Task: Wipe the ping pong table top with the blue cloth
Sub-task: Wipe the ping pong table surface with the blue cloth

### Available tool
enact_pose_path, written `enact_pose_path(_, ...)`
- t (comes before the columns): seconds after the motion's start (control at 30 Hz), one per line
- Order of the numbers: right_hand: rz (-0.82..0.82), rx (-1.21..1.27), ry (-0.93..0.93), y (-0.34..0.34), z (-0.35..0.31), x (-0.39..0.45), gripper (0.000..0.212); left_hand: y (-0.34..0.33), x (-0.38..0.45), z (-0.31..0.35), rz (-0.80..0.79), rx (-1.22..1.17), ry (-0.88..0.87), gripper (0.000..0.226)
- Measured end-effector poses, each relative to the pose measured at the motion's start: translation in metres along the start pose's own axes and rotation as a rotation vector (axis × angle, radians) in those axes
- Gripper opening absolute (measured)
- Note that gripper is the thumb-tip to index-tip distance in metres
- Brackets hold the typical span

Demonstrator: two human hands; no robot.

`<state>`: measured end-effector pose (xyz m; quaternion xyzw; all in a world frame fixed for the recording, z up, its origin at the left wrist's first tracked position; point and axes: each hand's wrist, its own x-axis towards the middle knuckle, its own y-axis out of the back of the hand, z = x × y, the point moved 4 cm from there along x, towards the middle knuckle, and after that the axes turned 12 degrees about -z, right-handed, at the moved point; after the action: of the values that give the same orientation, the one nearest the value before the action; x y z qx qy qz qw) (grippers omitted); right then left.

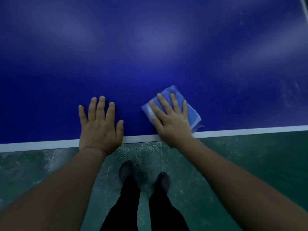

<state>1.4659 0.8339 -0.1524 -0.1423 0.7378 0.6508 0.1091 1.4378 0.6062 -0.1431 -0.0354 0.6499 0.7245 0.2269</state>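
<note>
Where the near edge of the tabletop runs, a folded light-blue rectangular cloth (173, 107) lies flat on the surface, its near corner just beside the white edge line (250, 130).

Right hand (171, 120): laid palm-down on the cloth, fingers (162, 101) straight and moderately spread, pressing the fabric to the surface; nothing curled round it. The thumb lies along the cloth's left margin, and the heel of the hand overlaps the edge line. The cloth's outline looks slightly blurred.

Left hand (100, 125): laid palm-down directly on the bare surface, well to the left of the cloth and apart from it. Fingers straight and spread, thumb angled out to the right, wrist crossing the white line. It holds nothing.

Deep-blue ping pong tabletop (150, 55): fills the upper part of the view, with pale hazy patches of sheen across its far area and faint smudges toward the right.

Green floor (250, 155): below the table edge, scuffed and speckled with pale marks.

Person: bare forearms reach in from the lower corners; black trousers (130, 205) and dark perforated clog shoes (126, 171) stand between them.
</note>
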Motion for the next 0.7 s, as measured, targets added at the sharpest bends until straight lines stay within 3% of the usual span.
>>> enact_pose_path(0.07, -0.007, 0.050, -0.124, 0.005, 0.054, -0.014, 0.056, 0.000, 0.001, 0.003, -0.013, 0.009, 0.011, 0.071)
enact_pose_path(0.2, -0.001, 0.212, -0.612, 0.022, 0.174, -0.048, 0.058, -0.001, 0.001, 0.003, -0.009, 0.013, 0.014, 0.074)
enact_pose_path(0.3, 0.068, 0.354, -0.828, 0.027, 0.178, -0.047, 0.057, 0.002, 0.000, 0.005, -0.030, 0.026, 0.023, 0.075)
enact_pose_path(0.37, 0.058, 0.317, -0.721, 0.022, 0.145, -0.029, 0.058, 0.005, -0.002, 0.006, -0.042, 0.036, 0.044, 0.076)
enact_pose_path(0.47, -0.063, 0.081, -0.158, 0.009, 0.089, -0.022, 0.057, 0.009, -0.006, 0.011, -0.013, 0.009, 0.043, 0.075)
enact_pose_path(0.53, -0.094, 0.031, -0.015, 0.010, 0.108, -0.033, 0.055, 0.011, -0.007, 0.026, 0.021, -0.034, 0.003, 0.072)
enact_pose_path(0.57, -0.078, 0.036, -0.073, 0.013, 0.134, -0.038, 0.055, 0.010, -0.008, 0.038, 0.038, -0.059, -0.020, 0.070)
enact_pose_path(0.7, 0.007, 0.240, -0.632, 0.033, 0.255, -0.055, 0.055, 0.002, -0.001, 0.114, 0.066, -0.131, -0.137, 0.064)
